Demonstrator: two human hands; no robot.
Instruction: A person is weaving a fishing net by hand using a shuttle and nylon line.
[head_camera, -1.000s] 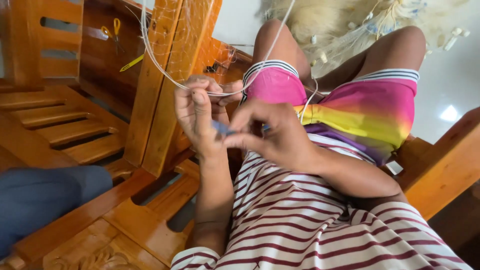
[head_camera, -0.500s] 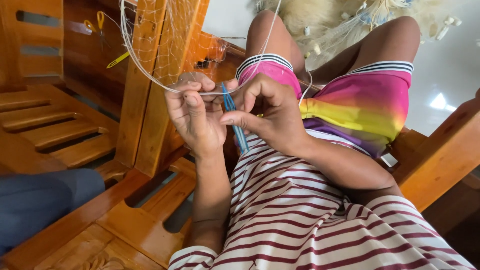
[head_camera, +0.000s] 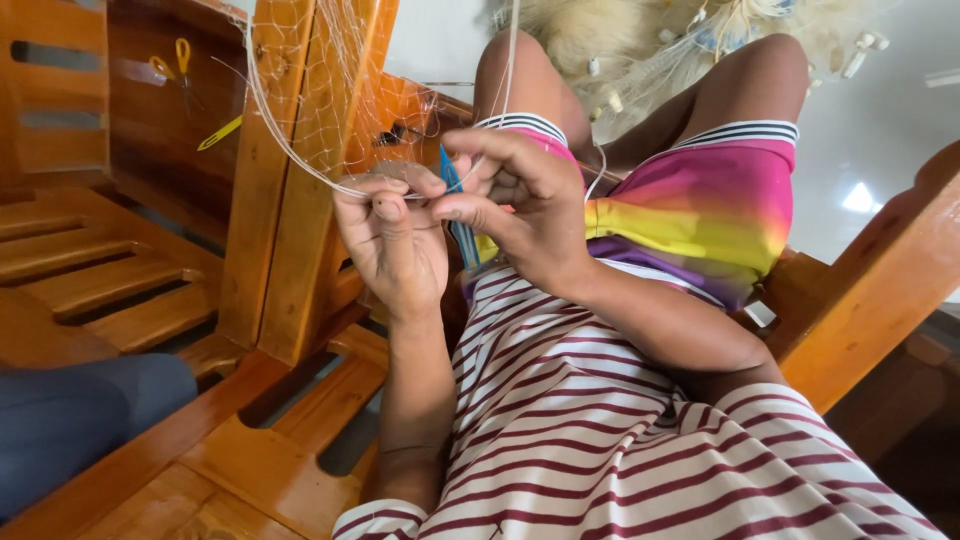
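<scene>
My left hand (head_camera: 392, 245) pinches a thin white cord (head_camera: 290, 155) and the edge of fine netting (head_camera: 340, 80) between thumb and fingers. My right hand (head_camera: 520, 205) is closed on a slim blue netting needle (head_camera: 458, 215) that points down between both hands, close against the left fingers. The cord loops up to the left over a wooden chair post, and another strand runs up past my knee. I am seated, in a striped shirt and bright multicoloured shorts.
A wooden chair post (head_camera: 290, 180) stands just left of my hands, with slatted wooden seats (head_camera: 90, 270) beyond it. Yellow-handled scissors (head_camera: 180, 60) hang on the wooden panel at upper left. A pile of pale net with floats (head_camera: 680, 40) lies past my knees. A dark blue cushion (head_camera: 70, 420) sits at lower left.
Both hands have lifted a little toward the netting. The blue needle, lying low between my fingers a second ago, now stands upright and is partly hidden behind my right hand.
</scene>
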